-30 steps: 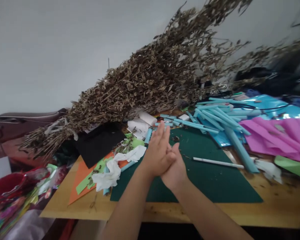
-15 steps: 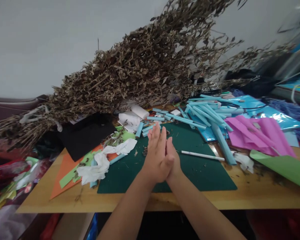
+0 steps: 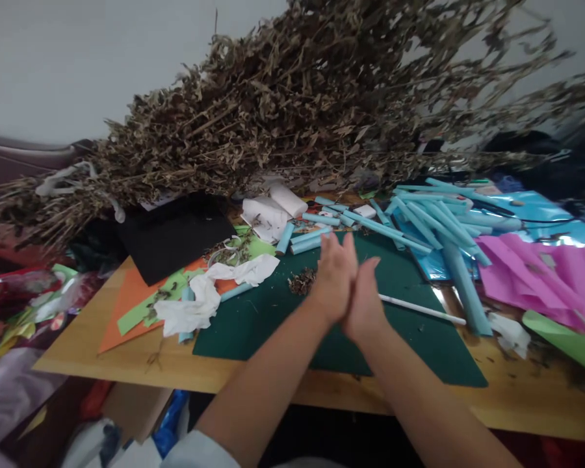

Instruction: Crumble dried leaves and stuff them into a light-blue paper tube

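Observation:
Palm against palm, my left hand (image 3: 332, 276) and my right hand (image 3: 364, 304) meet above the dark green cutting mat (image 3: 258, 322). Their fingers are stretched out, slightly blurred, and the heels of the hands touch. Anything between the palms is hidden. Just left of my left hand, a small heap of crumbled dried leaves (image 3: 302, 281) lies on the mat. A thin white stick (image 3: 422, 308) extends rightward from beside my right hand. Several light blue paper rolls (image 3: 307, 242) lie at the mat's far edge.
A large bundle of dried leafy stalks (image 3: 273, 117) spans the back. More blue rolls (image 3: 431, 224) are piled at right near pink paper (image 3: 531, 276) and green paper (image 3: 565, 338). Left are crumpled white tissue (image 3: 190, 312), orange paper (image 3: 127, 318) and a black sheet (image 3: 175, 237).
The view has shifted, so the table contents appear further right. My hands remain pressed together but have slid against each other, and the leaf heap shows more fully beside them.

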`<state>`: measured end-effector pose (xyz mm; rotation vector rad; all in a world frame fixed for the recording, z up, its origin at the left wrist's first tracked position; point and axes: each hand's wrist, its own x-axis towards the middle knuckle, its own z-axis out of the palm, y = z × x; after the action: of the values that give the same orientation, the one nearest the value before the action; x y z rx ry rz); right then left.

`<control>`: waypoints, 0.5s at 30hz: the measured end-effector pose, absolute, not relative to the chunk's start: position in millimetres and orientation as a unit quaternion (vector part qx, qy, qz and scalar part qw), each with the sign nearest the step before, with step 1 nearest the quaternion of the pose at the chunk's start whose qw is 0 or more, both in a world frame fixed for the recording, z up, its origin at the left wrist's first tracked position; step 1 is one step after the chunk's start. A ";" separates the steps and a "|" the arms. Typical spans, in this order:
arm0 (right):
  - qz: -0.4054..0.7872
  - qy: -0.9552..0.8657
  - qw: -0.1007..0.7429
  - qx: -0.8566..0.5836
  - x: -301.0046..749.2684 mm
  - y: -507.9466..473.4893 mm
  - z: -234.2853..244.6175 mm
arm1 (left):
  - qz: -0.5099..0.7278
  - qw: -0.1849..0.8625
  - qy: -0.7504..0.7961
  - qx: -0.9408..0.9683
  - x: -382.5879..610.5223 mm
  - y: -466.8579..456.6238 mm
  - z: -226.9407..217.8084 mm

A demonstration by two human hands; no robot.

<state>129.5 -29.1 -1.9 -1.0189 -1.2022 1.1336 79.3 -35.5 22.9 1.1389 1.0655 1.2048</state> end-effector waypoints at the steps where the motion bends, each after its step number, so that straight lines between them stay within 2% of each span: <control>1: 0.499 -0.496 0.560 -0.437 130.4 -25.9 -0.5 | 0.517 0.544 0.430 0.502 78.8 -33.8 23.1; 3: 0.527 -0.467 0.556 -0.442 131.3 -20.1 1.2 | 0.522 0.535 0.394 0.534 77.9 -32.0 21.3; 6: 0.550 -0.458 0.548 -0.433 128.6 -13.5 0.7 | 0.509 0.576 0.460 0.444 76.2 -30.4 13.9; 9: 0.558 -0.446 0.544 -0.440 123.1 -1.0 0.0 | 0.573 0.527 0.406 0.478 71.2 -28.2 5.1; 15: 0.450 -0.575 0.568 -0.380 122.4 33.4 -5.1 | 0.601 0.563 0.284 0.492 30.7 -5.0 11.0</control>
<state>122.4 33.4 -5.1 -0.8918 -1.3514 1.0564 30.7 -5.0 11.0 1.1570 0.6682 1.4138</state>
